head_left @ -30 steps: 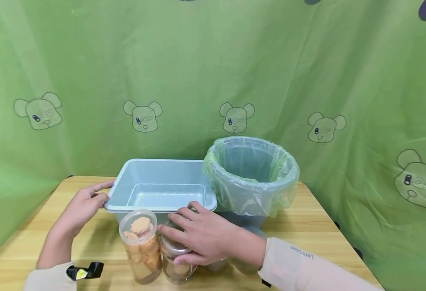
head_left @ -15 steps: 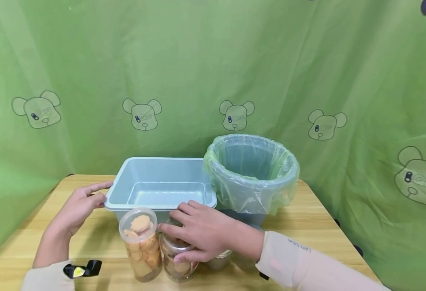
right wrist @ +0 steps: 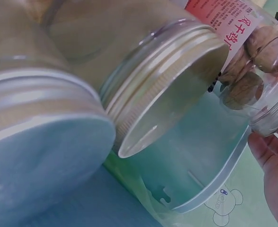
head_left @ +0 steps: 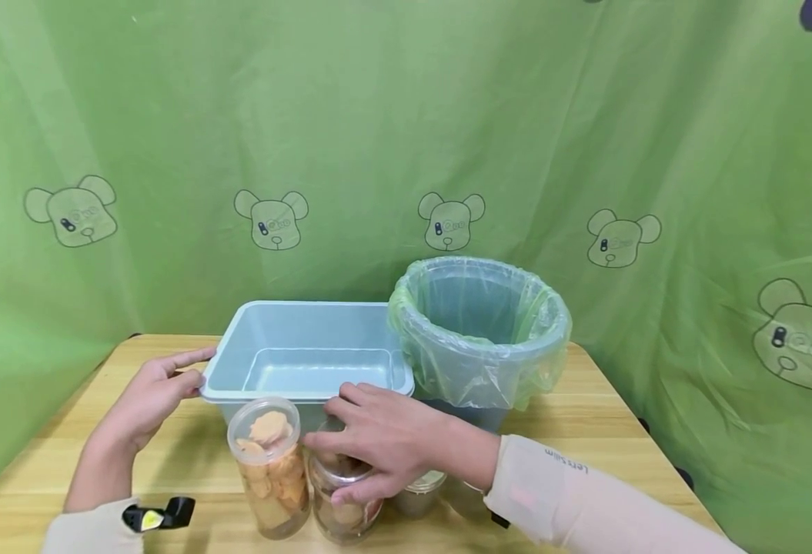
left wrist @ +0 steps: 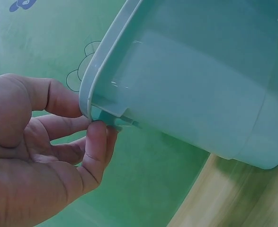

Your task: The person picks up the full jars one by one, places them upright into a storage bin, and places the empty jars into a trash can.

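My left hand pinches the left rim of a pale blue rectangular basin; the left wrist view shows thumb and finger at the rim. My right hand grips a clear jar from above at its top, in front of the basin. Round brown lumps, like walnuts, and a red and white label show on that jar in the right wrist view. Beside it on the left stands a tall clear tub of orange-tan pieces. Part of the gripped jar's top is hidden under my fingers.
A bin lined with a green plastic bag stands right of the basin. Right of the gripped jar is a small lidded jar, partly under my forearm. Metal-lidded jars fill the left of the right wrist view. A green curtain hangs behind the table.
The gripped jar has shifted slightly to the right and toward me. More of the small lidded jar shows beside my right hand. My left hand stays at the basin's rim.
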The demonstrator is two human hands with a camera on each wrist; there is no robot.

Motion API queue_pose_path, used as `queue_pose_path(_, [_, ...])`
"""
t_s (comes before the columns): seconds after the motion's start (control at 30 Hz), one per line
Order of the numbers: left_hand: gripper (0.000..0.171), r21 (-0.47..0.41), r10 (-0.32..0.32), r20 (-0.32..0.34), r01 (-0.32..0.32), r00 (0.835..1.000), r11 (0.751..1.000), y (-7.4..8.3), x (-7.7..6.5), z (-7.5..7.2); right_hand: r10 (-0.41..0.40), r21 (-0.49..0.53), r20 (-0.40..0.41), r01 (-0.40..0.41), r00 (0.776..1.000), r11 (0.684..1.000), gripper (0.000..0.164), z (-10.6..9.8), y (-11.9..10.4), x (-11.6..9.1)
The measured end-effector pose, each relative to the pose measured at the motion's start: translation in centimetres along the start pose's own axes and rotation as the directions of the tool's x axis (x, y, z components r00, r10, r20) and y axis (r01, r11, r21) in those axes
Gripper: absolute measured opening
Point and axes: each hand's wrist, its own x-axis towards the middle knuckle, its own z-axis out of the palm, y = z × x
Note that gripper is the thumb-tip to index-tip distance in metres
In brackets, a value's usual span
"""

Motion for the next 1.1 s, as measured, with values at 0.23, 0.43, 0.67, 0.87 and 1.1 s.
queue_pose_path(0.23, [0.054,0.003,0.006,0.002,-0.006,1.0,1.0,0.0,-0.1,0.0,0.019,0.069,-0.063,-0.015,0.998,0.998,0.059,-0.5,0.3,-0.1])
queue_pose_path(0.43, [0.052,0.018,0.014,0.003,-0.014,1.0,1.0,0.0,-0.1,-0.1,0.04,0.08,-0.091,-0.033,0.995,0.996,0.058,-1.7,0.7,0.0])
queue_pose_path(0.67, [0.052,-0.024,0.019,0.009,-0.019,1.0,1.0,-0.1,-0.1,-0.2,0.049,0.093,-0.111,-0.038,0.993,0.995,0.061,-3.6,1.4,0.1])
queue_pose_path(0.87, [0.052,-0.014,0.025,0.009,-0.025,1.0,1.0,0.0,0.0,-0.4,0.059,0.094,-0.154,-0.044,0.986,0.995,0.06,-5.8,2.2,0.3])
queue_pose_path(1.1, [0.052,-0.02,0.012,0.009,-0.012,1.0,1.0,-0.1,0.0,-0.3,0.076,0.097,-0.164,-0.061,0.983,0.993,0.062,-8.3,3.4,0.9])
